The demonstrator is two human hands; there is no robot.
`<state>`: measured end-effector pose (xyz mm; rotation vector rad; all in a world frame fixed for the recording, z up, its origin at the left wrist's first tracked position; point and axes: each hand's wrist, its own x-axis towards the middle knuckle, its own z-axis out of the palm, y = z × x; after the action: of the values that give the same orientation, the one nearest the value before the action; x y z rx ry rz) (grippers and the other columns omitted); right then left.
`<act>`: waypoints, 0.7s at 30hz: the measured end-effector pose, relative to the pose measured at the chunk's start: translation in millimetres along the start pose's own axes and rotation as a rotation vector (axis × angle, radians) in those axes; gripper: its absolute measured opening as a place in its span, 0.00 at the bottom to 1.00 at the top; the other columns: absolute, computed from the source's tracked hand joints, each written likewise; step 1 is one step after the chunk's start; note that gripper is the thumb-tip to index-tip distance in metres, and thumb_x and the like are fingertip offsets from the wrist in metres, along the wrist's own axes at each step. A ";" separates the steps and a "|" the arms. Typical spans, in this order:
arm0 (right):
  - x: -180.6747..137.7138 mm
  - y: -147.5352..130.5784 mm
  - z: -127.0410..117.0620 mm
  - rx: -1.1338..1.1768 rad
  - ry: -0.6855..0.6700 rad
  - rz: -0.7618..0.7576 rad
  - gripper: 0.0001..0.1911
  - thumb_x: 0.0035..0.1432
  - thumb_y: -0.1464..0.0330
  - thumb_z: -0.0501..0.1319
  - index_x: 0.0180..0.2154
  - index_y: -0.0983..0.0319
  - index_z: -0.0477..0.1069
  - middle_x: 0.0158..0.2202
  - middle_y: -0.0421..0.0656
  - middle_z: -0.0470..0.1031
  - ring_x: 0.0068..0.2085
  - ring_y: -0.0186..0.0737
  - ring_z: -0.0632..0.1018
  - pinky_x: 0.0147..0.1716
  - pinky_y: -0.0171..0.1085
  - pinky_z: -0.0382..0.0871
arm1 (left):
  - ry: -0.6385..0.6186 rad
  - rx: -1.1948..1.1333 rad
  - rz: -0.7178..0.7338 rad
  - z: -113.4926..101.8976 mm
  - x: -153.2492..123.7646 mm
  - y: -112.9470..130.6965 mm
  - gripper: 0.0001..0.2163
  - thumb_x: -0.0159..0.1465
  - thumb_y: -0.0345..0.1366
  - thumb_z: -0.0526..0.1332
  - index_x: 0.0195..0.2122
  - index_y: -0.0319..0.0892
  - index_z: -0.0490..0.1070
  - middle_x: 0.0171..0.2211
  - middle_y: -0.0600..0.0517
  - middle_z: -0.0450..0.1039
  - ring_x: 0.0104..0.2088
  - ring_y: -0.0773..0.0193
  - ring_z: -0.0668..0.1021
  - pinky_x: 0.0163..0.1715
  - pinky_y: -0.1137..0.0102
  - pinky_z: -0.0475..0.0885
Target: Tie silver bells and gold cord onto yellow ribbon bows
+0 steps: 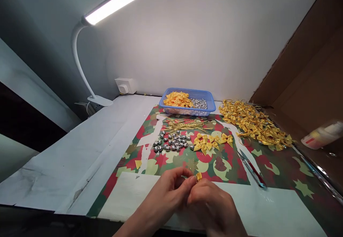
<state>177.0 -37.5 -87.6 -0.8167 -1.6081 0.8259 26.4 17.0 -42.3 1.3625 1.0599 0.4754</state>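
Close together over the front of the table, my left hand and my right hand meet at the fingertips. A small yellow ribbon bow pokes out between them, mostly covered by the fingers. The left thumb and forefinger pinch it. My right hand's fingers are curled closed against it; what they grip is hidden. Beyond the hands lie loose silver jingle bells, several yellow bows and a bundle of gold cords.
A blue basket of bows and silver bells stands by the wall. Right of it is a heap of finished-looking bows with cords. Tweezers lie at right, near a blurred bottle. A lamp leans over the left.
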 end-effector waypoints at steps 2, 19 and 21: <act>-6.5 5.1 5.2 -0.038 -0.001 -0.044 0.10 0.71 0.68 0.53 0.34 0.57 0.67 0.30 0.37 0.69 0.30 0.31 0.72 0.30 0.28 0.67 | -0.015 -0.031 -0.002 -1.3 0.6 0.3 0.11 0.62 0.43 0.64 0.34 0.40 0.71 0.25 0.56 0.70 0.27 0.64 0.72 0.26 0.72 0.65; -10.9 13.3 -18.4 -0.569 -0.041 -0.009 0.13 0.65 0.79 0.53 0.43 0.56 0.68 0.33 0.37 0.75 0.33 0.34 0.77 0.32 0.29 0.70 | 0.089 0.198 0.076 -2.9 -16.2 0.0 0.02 0.60 0.31 0.62 0.34 0.42 0.74 0.28 0.51 0.78 0.31 0.57 0.79 0.32 0.67 0.72; -13.4 17.8 -19.9 -0.630 -0.059 -0.008 0.11 0.66 0.78 0.54 0.41 0.57 0.69 0.33 0.39 0.75 0.33 0.37 0.76 0.32 0.32 0.69 | 0.098 0.186 0.070 -3.7 -15.5 -1.1 0.03 0.61 0.33 0.62 0.34 0.41 0.73 0.29 0.51 0.78 0.31 0.57 0.79 0.32 0.66 0.72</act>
<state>200.3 -37.8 -106.3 -1.2281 -1.9527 0.3269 15.5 6.3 -37.7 1.5579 1.1622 0.5097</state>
